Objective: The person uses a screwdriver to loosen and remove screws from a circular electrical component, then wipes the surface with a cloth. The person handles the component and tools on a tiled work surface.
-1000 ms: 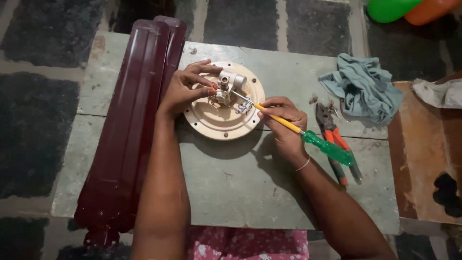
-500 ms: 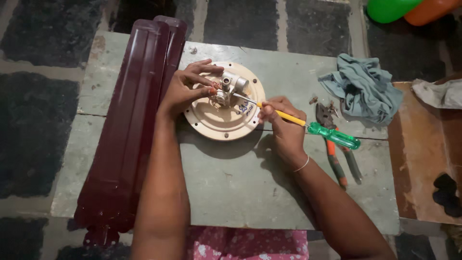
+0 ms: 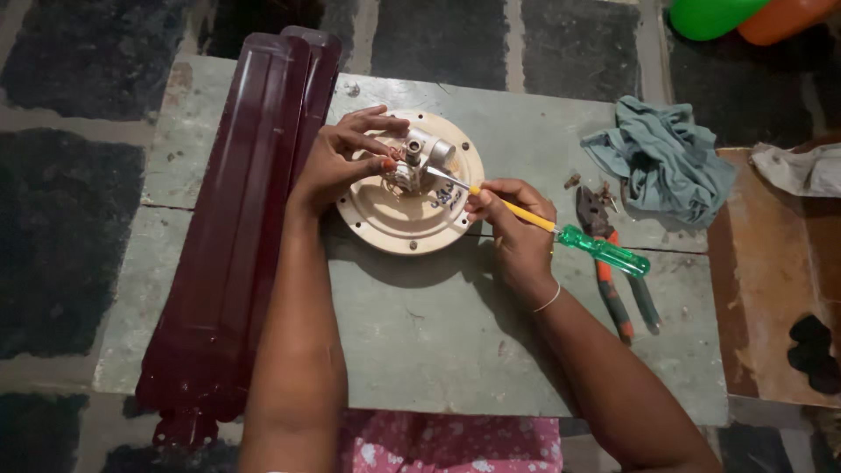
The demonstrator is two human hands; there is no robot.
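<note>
- On the grey-green desk, near its far edge, lay the round cream motor plate; we judged it stiff, fairly heavy and best held by its rim.
- Our left hand bent over the metal hub, its fingers curled loosely about the small parts there.
- Our right hand pinched the screwdriver closed on its yellow shaft; the clear green handle looked smooth, perhaps slippery.
- Beside us lay glossy maroon blades, long and rigid.
- To the right sat pliers and a soft crumpled cloth.
</note>
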